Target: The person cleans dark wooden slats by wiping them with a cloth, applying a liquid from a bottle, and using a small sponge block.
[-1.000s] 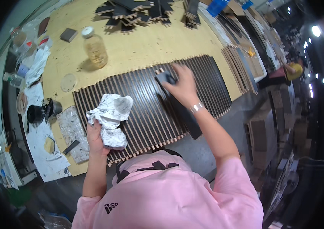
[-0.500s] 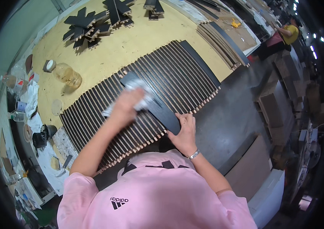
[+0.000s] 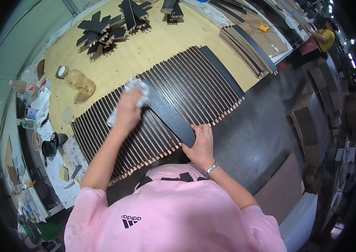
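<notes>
A dark slat (image 3: 169,116) lies flat across a long row of similar slats (image 3: 113,140) standing on edge, their pale pegged ends toward me. My left hand (image 3: 128,110) is closed on a white cloth (image 3: 141,89), which rests at the slat's far end; the fingers are slightly blurred and part of the cloth hangs out beside the wrist. At the near end, my right hand (image 3: 200,140) grips the same slat between thumb and fingers. Next to the row's right end, one slat (image 3: 220,67) shows its broad dark face.
Loose dark slats (image 3: 98,31) are piled at the far side of the yellow table (image 3: 115,67). A bottle of yellowish liquid (image 3: 80,82) lies to the left, near a black cup (image 3: 56,143). More slats (image 3: 245,50) sit at the table's right corner. Farther right is another person (image 3: 321,40).
My left hand and the cloth have slid away from me along the slat to its far end. The right hand keeps its hold on the near end.
</notes>
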Available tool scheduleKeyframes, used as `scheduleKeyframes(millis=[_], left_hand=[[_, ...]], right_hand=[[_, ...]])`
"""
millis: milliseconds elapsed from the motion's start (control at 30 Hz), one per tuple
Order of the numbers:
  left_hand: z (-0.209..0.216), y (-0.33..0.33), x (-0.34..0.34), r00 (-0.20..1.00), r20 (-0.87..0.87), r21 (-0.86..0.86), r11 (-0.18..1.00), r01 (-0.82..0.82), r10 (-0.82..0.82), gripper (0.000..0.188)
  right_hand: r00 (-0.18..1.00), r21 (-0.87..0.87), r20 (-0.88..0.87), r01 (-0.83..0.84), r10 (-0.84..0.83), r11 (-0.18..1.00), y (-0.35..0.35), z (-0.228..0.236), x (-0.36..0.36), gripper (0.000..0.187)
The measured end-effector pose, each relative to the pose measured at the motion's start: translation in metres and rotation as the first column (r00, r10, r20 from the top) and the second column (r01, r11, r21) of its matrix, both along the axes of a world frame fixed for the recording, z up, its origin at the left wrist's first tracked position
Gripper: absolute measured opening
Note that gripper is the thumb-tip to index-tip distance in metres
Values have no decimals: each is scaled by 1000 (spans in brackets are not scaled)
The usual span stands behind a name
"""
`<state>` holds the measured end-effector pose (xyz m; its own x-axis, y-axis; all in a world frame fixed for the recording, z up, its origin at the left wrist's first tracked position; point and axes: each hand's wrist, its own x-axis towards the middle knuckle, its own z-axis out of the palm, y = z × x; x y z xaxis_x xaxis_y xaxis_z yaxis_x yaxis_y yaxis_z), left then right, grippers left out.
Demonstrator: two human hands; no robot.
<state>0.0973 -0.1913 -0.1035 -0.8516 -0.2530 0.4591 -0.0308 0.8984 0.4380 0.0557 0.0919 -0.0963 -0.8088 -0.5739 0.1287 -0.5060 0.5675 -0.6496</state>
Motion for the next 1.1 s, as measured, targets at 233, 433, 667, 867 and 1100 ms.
scheduleKeyframes(millis=[233,433,667,867,1100], left_hand=[[-4,33,4,981,-32,92,976,196,-193,42],[59,-2,-6,957,233,547,790,-276,173,39],[44,136,26,786,-42,210,764,610,-617,43],[17,44,-48,959,263,372,928,1,-107,44],[39,164,34,796,8,257,770,584,-606,48]], right_hand=[[1000,-8,-20,7,-7,1000,1,1,0,62],[946,-205,325,51,19,977,19,3,-6,50],[182,-277,959,765,218,582,28,27,10,40],[49,-298,930,681,365,669,35,20,17,36],[201,-251,967,857,156,450,19,25,8,58]])
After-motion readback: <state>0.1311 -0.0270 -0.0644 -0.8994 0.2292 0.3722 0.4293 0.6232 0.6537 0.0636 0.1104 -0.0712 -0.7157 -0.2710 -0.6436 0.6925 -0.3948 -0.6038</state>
